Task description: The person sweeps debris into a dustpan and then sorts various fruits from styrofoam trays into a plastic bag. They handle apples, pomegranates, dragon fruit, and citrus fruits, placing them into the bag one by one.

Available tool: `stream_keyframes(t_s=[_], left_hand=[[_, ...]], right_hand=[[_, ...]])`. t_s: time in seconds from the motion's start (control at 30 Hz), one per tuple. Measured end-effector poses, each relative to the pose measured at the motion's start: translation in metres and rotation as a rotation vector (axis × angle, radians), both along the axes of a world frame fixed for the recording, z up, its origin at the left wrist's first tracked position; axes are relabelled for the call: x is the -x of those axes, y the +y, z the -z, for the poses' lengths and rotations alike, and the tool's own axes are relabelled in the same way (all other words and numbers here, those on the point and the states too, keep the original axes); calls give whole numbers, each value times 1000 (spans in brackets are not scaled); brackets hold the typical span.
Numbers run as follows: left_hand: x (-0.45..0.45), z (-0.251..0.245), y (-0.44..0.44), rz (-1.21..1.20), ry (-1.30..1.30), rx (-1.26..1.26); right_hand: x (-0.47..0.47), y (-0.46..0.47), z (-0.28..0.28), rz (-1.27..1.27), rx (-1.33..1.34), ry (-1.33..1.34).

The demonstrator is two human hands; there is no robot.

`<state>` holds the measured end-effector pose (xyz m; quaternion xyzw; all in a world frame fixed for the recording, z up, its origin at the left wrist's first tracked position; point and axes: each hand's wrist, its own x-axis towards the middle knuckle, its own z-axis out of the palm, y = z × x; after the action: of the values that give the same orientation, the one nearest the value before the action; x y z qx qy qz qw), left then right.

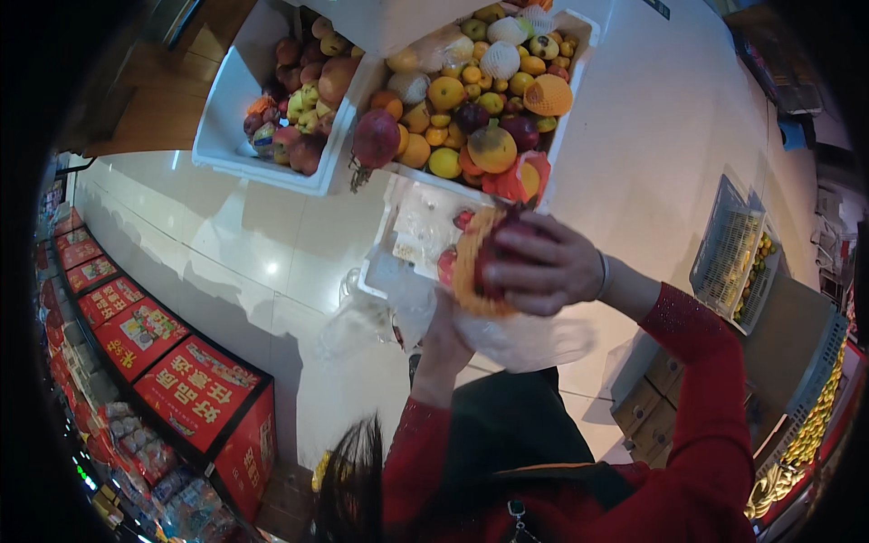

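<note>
My right hand [546, 265] grips a large dark red fruit [494, 261] with an orange foam net around it, perhaps a dragon fruit. Just below, my left hand [445, 332] is at a clear plastic bag [526, 336]; its fingers are mostly hidden, so its hold is unclear. Beneath the hands, a white foam box [380, 254] contains a few red fruits and clear plastic. Beyond it, a larger white foam box [570, 102] is full of mixed fruit, including a yellow lemon [445, 163] and a fruit in red wrapping [526, 180].
Another white foam box [261, 173] with apples and other fruit stands at upper left. Red-fronted display shelving [197, 390] curves along the left. Grey plastic crates [723, 237] and cardboard boxes [648, 407] stand at right. Green and yellow fruit [811, 427] lies on a stand at far right.
</note>
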<state>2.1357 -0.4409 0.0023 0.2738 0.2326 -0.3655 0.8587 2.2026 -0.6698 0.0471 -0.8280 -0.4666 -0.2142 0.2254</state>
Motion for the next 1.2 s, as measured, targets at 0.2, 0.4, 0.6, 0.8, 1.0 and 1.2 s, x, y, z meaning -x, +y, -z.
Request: stream_keyframes(t_s=[0.2,0.4,0.6,0.8,1.0,1.2], left_hand=[[21,-48,-49,-37,-48,103],[38,-25,-67,93,-240,23],[56,-58,-105,122,-139,-252],[56,-114,-153,218,-169,-297],[79,-159,-219,286,-174,-150],[122,-198,-319,493,-392,93]], right_hand=[[77,-9,-24,197,-30,162],[136,-22,-47,351,-631,587],[158,-2,-76,763,-975,582],[176,-20,-94,777,-1583,655],[218,-77,-117,760,-1788,507],[275,-188,-155,880,-1561,399]])
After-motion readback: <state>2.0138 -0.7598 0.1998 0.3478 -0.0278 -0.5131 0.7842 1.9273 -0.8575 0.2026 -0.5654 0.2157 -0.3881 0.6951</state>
